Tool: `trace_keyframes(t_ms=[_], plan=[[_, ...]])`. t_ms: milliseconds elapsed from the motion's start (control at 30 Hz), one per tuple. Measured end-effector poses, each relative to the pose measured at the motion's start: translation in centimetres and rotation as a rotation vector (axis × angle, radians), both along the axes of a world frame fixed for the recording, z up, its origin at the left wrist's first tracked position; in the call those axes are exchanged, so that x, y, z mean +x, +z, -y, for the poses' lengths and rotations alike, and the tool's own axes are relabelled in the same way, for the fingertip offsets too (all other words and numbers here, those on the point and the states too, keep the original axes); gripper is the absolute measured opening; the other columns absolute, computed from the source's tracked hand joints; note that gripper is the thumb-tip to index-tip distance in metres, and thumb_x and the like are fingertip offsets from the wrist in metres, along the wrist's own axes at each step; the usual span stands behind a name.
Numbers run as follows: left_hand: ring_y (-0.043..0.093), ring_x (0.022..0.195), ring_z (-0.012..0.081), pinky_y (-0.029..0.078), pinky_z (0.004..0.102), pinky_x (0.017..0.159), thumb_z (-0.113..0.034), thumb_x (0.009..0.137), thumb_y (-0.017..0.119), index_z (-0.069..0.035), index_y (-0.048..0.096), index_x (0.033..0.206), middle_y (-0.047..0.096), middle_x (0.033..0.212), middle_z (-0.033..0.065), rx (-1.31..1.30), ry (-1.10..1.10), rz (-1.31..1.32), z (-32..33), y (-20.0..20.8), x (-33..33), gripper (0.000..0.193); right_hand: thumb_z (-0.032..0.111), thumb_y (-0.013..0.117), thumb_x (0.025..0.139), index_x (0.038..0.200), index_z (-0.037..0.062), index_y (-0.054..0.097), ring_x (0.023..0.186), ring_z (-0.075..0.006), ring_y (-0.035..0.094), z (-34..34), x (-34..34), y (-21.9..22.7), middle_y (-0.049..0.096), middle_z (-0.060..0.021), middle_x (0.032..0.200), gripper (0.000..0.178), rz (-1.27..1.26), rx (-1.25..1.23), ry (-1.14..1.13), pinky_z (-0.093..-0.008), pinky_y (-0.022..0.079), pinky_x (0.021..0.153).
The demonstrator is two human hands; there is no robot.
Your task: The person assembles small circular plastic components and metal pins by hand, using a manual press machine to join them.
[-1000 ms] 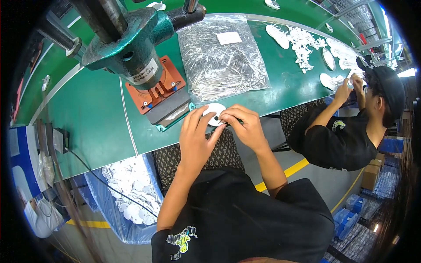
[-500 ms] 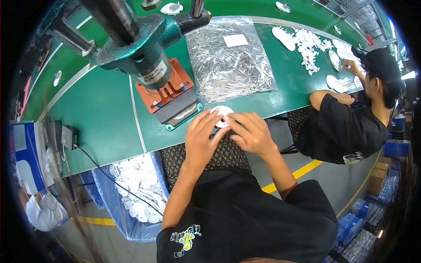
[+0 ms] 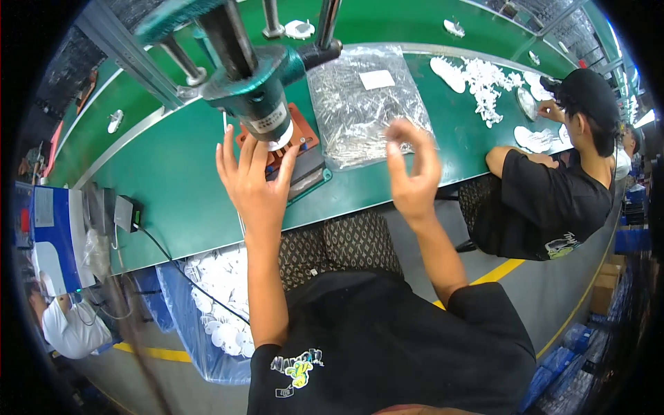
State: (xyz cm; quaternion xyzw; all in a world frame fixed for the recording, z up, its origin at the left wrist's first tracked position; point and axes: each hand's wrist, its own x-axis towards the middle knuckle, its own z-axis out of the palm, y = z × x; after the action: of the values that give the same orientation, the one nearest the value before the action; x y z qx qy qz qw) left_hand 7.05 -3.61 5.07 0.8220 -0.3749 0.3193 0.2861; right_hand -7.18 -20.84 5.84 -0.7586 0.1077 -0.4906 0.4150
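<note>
My left hand (image 3: 257, 181) reaches to the green press (image 3: 257, 90), its fingers spread. A white plastic disc (image 3: 281, 138) lies between its thumb and index finger, just under the press head and over the orange fixture (image 3: 304, 135). The press head and fingers hide part of the disc. My right hand (image 3: 415, 169) is raised in the air by the near right edge of the clear bag of metal pins (image 3: 346, 114). Its thumb and index finger are curved and apart, nothing visible between them; the fingertips are slightly blurred.
A blue-lined bin of white discs (image 3: 225, 339) stands below the table's left edge. A black cable (image 3: 159, 242) runs across it from a small box (image 3: 126, 213). At right, a co-worker (image 3: 553, 180) sits beside loose white parts (image 3: 481, 86). Behind runs a green conveyor (image 3: 394, 28).
My hands have parted. The left has carried the white disc forward and left to under the press head; the right has risen to beside the pin bag. The view has shifted slightly.
</note>
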Motion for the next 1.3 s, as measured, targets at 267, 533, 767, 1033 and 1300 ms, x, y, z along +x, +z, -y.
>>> trace_keyframes(t_ms=[267, 533, 767, 1033, 1300], plan=[[0.048, 0.127, 0.0322, 0.027, 0.0566, 0.111, -0.033, 0.078, 0.078, -0.005, 0.061, 0.113, 0.059, 0.124, 0.0102, 0.028, -0.004, -0.06, 0.3, -0.2, 0.2, 0.048, 0.019, 0.054, 0.097, 0.103, -0.007, 0.06, 0.071, -0.0167, 0.063, -1.6, 9.2, 24.8, 0.065, -0.0144, 0.086, 0.027, 0.132, -0.389, 0.131, -0.0271, 0.049, 0.063], [0.041, 0.133, 0.0359, 0.024, 0.0544, 0.115, -0.021, 0.076, 0.076, -0.002, 0.058, 0.111, 0.055, 0.125, 0.0147, -0.085, -0.049, -0.167, -0.1, -0.2, 0.1, 0.043, 0.026, 0.038, 0.095, 0.09, 0.0031, 0.06, 0.084, -0.0313, 0.055, -0.7, 1.1, 13.8, 0.056, -0.0199, 0.092, 0.032, 0.716, -0.338, 0.265, -0.0503, 0.045, 0.082], [0.041, 0.132, 0.0366, 0.029, 0.046, 0.115, -0.01, 0.067, 0.077, 0.004, 0.054, 0.117, 0.052, 0.131, 0.0169, -0.205, -0.176, -0.185, 1.0, -0.9, 1.5, 0.057, 0.032, 0.024, 0.1, 0.052, 0.0143, 0.033, 0.058, -0.0184, 0.037, -2.1, -1.7, 6.0, 0.035, -0.0036, 0.056, 0.052, 0.636, -0.012, 0.381, -0.0371, 0.029, 0.067], [0.06, 0.106, 0.0333, 0.039, 0.0512, 0.108, -0.017, 0.068, 0.078, -0.005, 0.063, 0.107, 0.061, 0.111, 0.0154, -0.3, -0.127, 0.016, -1.5, -0.8, -2.3, 0.043, 0.007, 0.045, 0.092, 0.122, -0.0052, 0.046, 0.129, -0.0471, 0.043, 2.1, 1.9, 13.3, 0.04, -0.0337, 0.141, 0.033, 0.56, -0.001, 0.688, -0.0559, 0.032, 0.108], [0.054, 0.077, 0.0026, 0.045, 0.0211, 0.066, -0.022, 0.095, 0.063, 0.0, 0.06, 0.116, 0.062, 0.089, -0.0009, -1.042, -0.449, -1.366, -7.0, 0.9, -11.2, 0.031, 0.008, 0.086, 0.061, 0.097, 0.004, 0.06, 0.116, -0.0379, 0.055, -10.1, 0.9, -1.7, 0.052, -0.0203, 0.133, 0.045, -0.073, -0.692, 0.425, -0.0461, 0.048, 0.093]])
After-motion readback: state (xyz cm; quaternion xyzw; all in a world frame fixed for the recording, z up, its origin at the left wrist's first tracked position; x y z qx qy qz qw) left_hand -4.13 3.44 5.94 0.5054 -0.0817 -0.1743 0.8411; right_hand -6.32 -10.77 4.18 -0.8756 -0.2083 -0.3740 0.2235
